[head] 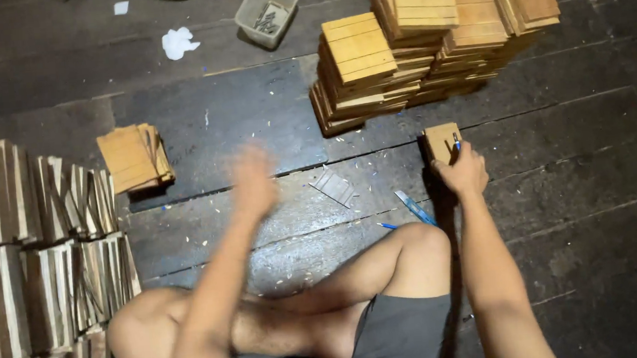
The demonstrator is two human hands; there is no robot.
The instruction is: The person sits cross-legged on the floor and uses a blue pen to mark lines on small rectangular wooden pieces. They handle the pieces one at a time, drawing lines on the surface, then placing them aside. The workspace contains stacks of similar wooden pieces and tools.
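Beyond the hands, tub (268, 1) holds nails (266, 18).

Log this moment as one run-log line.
left hand: blurred, nothing visibly held | right hand: on small block, with blue pen | panel stacks beyond

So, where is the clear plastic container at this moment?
In the head view, the clear plastic container stands on the dark wooden floor near the top edge, between a crumpled white scrap and the big stack of wooden squares.

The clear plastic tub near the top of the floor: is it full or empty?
Nearly empty. The clear plastic tub stands open, with only a few small dark metal pieces lying on its bottom.
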